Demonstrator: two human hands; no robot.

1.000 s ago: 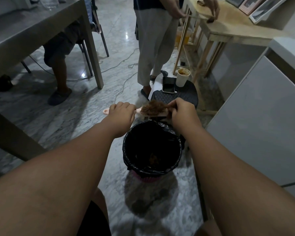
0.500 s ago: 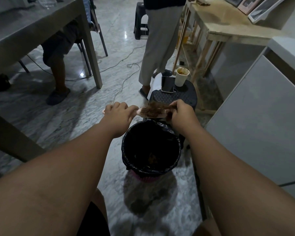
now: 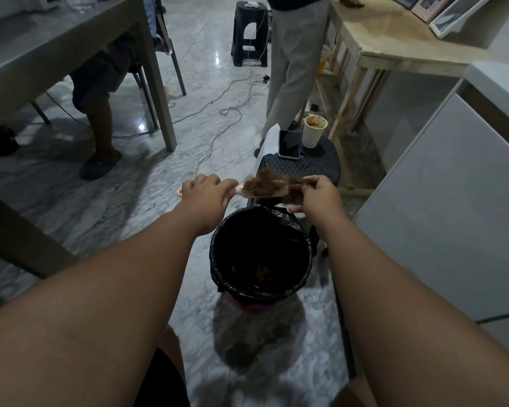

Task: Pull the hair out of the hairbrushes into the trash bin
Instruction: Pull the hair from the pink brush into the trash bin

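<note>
pink hairbrush, brown hair

We note both forearms bare and extended forward, our left hand curled in a closed fist grip, knuckles up, our right hand level with it, fingers pinched together, wrists straight, hands apart.

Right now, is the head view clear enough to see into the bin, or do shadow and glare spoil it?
Head view: dim; the trash bin interior is mostly black shadow, with a faint clump low down. Glare only on the far floor. Wide-angle bending at the edges. The hairbrush and hair read sharp.
</note>
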